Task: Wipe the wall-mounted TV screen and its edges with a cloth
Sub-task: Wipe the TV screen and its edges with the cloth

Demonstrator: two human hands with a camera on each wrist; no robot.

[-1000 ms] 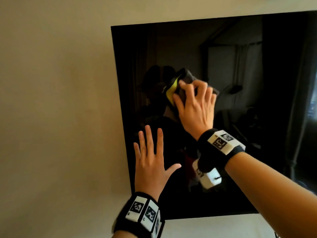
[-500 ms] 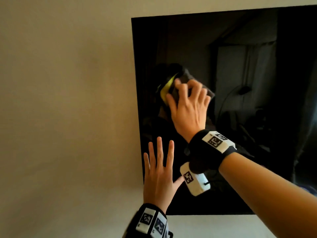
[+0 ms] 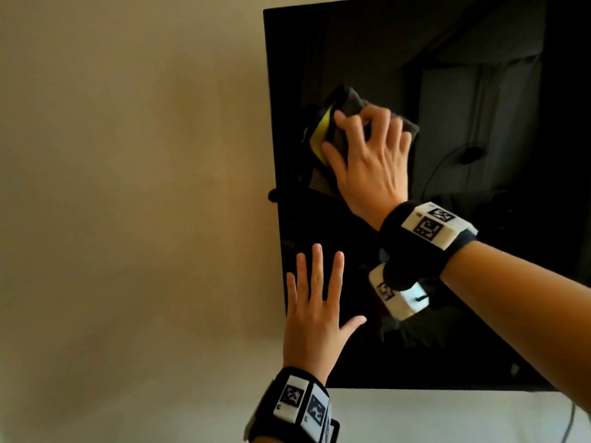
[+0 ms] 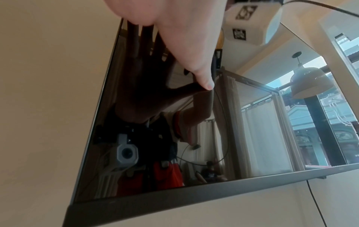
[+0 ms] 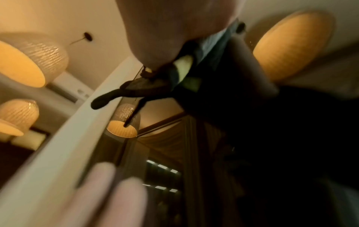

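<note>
The wall carries the dark TV in front of me. My left hand lies flat near its lower left edge, fingers spread and straight. My right hand curls around the grey-and-yellow cloth, pressing it to the screen's upper left.

The TV is running off the head view's right edge. The right hand is hiding much of the cloth. Motion is blurring the right wrist view.
</note>
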